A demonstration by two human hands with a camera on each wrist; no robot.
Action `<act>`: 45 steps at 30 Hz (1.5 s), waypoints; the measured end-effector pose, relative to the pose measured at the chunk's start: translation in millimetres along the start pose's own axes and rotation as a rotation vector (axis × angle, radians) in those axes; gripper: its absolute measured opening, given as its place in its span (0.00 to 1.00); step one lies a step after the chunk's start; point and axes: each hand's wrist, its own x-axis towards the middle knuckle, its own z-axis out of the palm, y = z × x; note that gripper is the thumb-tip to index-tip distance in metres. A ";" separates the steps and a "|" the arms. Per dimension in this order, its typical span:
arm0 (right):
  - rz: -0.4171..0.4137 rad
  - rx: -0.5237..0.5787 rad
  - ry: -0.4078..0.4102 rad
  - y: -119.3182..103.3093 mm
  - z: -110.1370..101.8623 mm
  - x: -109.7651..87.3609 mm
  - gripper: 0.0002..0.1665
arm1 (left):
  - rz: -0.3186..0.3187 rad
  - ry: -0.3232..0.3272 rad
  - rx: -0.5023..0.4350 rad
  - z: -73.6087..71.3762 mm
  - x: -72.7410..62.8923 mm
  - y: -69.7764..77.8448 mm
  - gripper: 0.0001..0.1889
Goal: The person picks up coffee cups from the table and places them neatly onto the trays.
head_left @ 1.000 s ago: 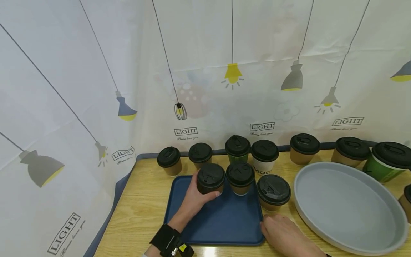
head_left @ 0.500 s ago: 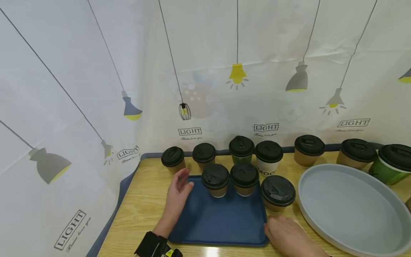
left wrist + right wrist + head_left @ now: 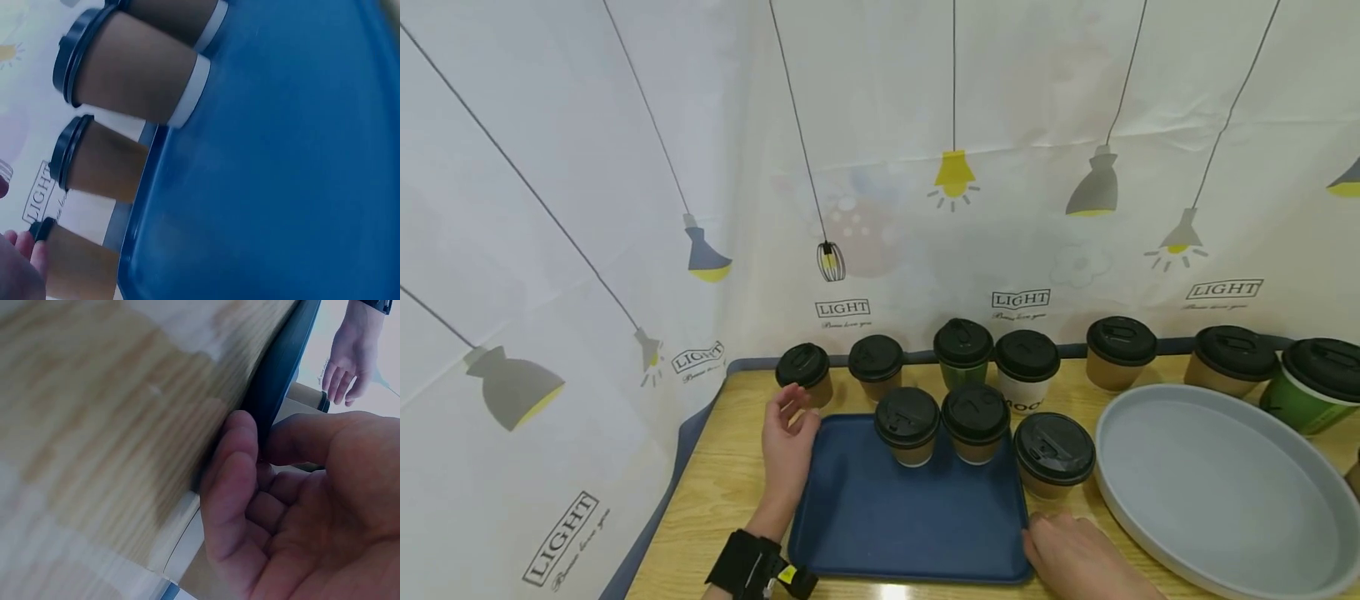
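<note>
My left hand (image 3: 786, 454), fingers loosely spread, hovers at the left edge of the blue tray (image 3: 917, 533). Just beyond its fingertips stands a brown paper cup (image 3: 805, 367) with a black lid; in the left wrist view the fingers (image 3: 39, 256) overlap this cup (image 3: 81, 265). Two more lidded brown cups, a left one (image 3: 908, 417) and a right one (image 3: 976, 417), stand upright side by side on the tray's far part. At the tray's right edge my right hand (image 3: 1078, 550) grips the rim between thumb and curled fingers, as the right wrist view shows.
A lidded cup (image 3: 1054, 454) stands between the tray and a round grey tray (image 3: 1225, 492). Along the back are more lidded cups, including a brown one (image 3: 877, 367), a green one (image 3: 964, 354) and a white one (image 3: 1027, 367). Behind them hangs a lamp-printed cloth (image 3: 895, 108).
My left hand has let go of the left cup on the blue tray and moved left, off it, toward the far-left cup. My right hand has stayed at the tray's edge.
</note>
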 end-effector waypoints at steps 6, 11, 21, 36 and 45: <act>0.046 0.029 -0.008 -1.3 -1.2 0.2 0.14 | 0.041 0.114 0.115 -9.2 17.4 -10.1 0.35; 0.061 0.047 -0.018 -2.4 -2.5 -0.4 0.15 | 0.003 0.078 0.239 -14.6 32.5 -17.3 0.50; 0.080 0.091 -0.052 -2.5 -2.9 0.2 0.14 | -0.047 -0.038 0.334 -10.1 62.2 -35.5 0.64; 0.084 0.113 -0.061 -2.0 -4.3 -0.6 0.14 | -0.144 -0.033 0.246 0.1 74.8 -39.5 0.60; 0.082 0.103 -0.042 -1.9 -3.7 -0.5 0.13 | -0.137 -0.013 0.237 2.0 76.8 -43.9 0.55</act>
